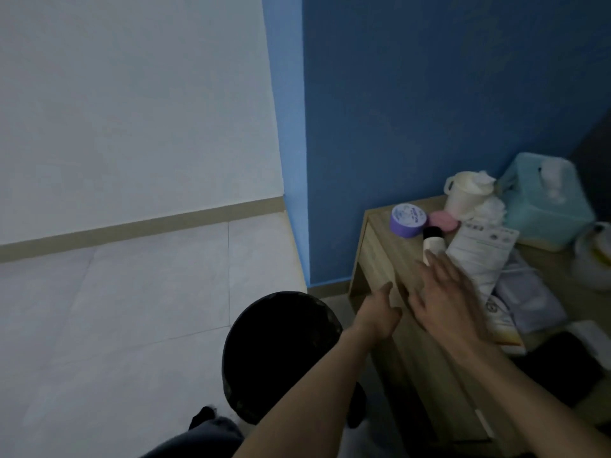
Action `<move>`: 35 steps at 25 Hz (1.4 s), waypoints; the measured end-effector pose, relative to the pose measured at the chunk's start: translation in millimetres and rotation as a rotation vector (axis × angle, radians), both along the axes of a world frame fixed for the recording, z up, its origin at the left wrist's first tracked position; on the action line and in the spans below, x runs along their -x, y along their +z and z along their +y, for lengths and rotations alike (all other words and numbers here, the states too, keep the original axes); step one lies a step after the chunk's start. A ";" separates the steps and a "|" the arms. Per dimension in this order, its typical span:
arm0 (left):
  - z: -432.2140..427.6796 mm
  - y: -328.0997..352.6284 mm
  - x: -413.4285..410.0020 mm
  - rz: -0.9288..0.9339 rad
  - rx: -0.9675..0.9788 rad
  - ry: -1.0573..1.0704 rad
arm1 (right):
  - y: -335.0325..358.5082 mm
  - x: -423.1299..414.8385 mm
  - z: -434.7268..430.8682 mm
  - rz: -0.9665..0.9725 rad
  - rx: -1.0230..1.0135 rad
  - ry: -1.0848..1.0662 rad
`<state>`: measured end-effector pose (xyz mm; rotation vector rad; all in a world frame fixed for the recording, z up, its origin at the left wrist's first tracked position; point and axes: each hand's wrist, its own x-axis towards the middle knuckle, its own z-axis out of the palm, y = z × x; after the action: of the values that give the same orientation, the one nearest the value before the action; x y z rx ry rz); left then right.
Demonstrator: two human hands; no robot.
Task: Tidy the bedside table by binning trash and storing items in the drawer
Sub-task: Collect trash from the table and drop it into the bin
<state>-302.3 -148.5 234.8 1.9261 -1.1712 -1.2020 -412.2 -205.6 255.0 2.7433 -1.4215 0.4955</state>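
Observation:
The wooden bedside table (380,256) stands at the right against the blue wall, its top cluttered. A purple round tin (408,220), a pink disc (444,221), a white bottle with a black cap (432,244) and white sachets (479,256) lie on it. My right hand (446,299) hovers open over the table's front edge, fingertips at the bottle's base. My left hand (380,312) is lower, by the table's front face, its fingers loosely apart and holding nothing. A black bin (281,355) stands on the floor left of the table.
A white cup stuffed with crumpled tissue (466,196) and a teal tissue box (545,200) stand at the table's back. More packets (529,299) and a dark object (568,365) lie at the right. Pale tiled floor (132,309) spreads to the left.

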 end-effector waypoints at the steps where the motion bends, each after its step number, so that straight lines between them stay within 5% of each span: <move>1: -2.9 2.1 10.7 0.023 -0.015 0.012 | -3.7 10.7 -2.6 0.023 -0.012 -0.045; 10: -12.2 -16.9 48.3 0.088 -0.004 0.101 | -30.3 41.1 -16.2 0.167 -0.179 -0.078; 25: 1.3 -5.8 63.2 0.160 0.009 0.044 | -25.0 58.7 -10.6 0.303 -0.120 -0.065; 29: -0.7 6.3 53.9 -0.002 0.085 0.135 | -18.5 70.2 -8.3 0.205 -0.184 -0.003; 35: -53.4 39.2 65.5 -0.269 0.216 0.075 | 20.4 78.1 -60.8 -0.269 -0.169 -0.187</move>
<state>-367.8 -201.9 274.0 1.9871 -1.2931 -0.7590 -490.3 -266.3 275.3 2.7095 -1.8390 0.7939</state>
